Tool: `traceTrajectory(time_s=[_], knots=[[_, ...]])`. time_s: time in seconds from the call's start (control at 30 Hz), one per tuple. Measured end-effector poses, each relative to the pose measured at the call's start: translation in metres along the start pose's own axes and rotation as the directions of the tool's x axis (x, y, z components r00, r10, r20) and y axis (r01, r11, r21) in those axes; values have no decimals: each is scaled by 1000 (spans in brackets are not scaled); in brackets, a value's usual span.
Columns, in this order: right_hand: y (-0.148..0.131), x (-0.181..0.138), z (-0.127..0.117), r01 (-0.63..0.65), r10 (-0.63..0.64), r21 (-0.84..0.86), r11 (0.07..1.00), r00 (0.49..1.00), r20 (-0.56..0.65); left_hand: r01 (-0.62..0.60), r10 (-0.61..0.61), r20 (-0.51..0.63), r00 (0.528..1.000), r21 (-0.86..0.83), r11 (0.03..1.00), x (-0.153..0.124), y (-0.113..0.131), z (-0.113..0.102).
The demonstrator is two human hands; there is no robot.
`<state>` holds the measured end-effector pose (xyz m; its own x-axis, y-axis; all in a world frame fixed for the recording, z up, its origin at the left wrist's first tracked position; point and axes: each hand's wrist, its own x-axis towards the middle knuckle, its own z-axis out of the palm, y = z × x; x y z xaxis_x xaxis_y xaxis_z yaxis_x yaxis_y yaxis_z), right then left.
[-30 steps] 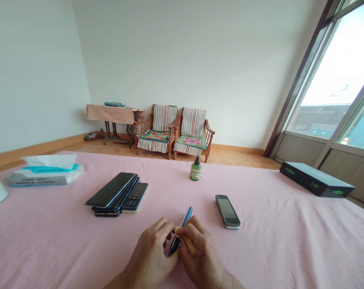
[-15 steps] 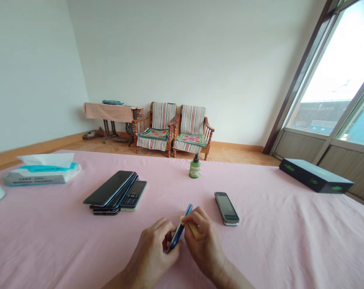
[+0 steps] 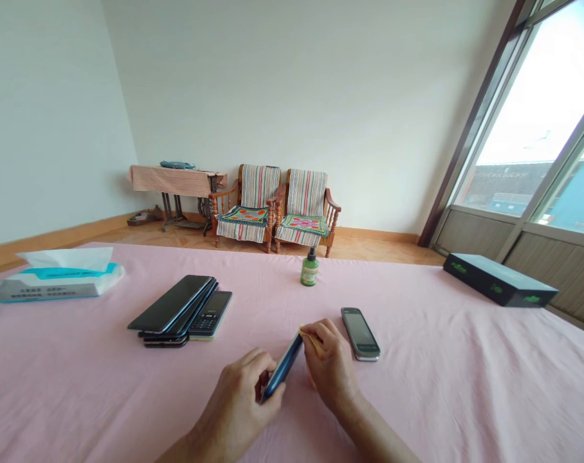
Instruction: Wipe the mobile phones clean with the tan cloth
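Note:
My left hand (image 3: 241,400) is closed round the lower end of a blue phone (image 3: 283,371), which is tilted on its edge above the pink cloth. My right hand (image 3: 331,365) pinches a yellow cloth (image 3: 315,345) against the phone's upper end; most of the cloth is hidden in the fingers. Just to the right of that hand lies a grey phone (image 3: 361,333), screen up. Over to the left is a stack of dark phones (image 3: 172,307), with a keypad phone (image 3: 211,315) at its right side.
A green pump bottle (image 3: 309,269) stands at the table's far middle. There is a tissue pack (image 3: 60,281) at the left and a black box (image 3: 499,281) at the far right. Beyond the pink-covered table (image 3: 431,379) are two wooden chairs (image 3: 304,199) by the wall.
My right hand has slid the yellow cloth up to the phone's far end. The phone in my left hand has shifted slightly left, and the whole view has turned a little.

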<state>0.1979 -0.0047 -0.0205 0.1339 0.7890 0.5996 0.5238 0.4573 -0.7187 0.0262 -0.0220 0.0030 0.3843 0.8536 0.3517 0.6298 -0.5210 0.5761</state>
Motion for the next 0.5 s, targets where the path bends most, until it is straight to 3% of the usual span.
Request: traceTrajectory(time_s=[0.5], knots=[[-5,0,3,-17,13,-65,998,998,-64,-11,11,12,1000,37,999,-1,-1,1]])
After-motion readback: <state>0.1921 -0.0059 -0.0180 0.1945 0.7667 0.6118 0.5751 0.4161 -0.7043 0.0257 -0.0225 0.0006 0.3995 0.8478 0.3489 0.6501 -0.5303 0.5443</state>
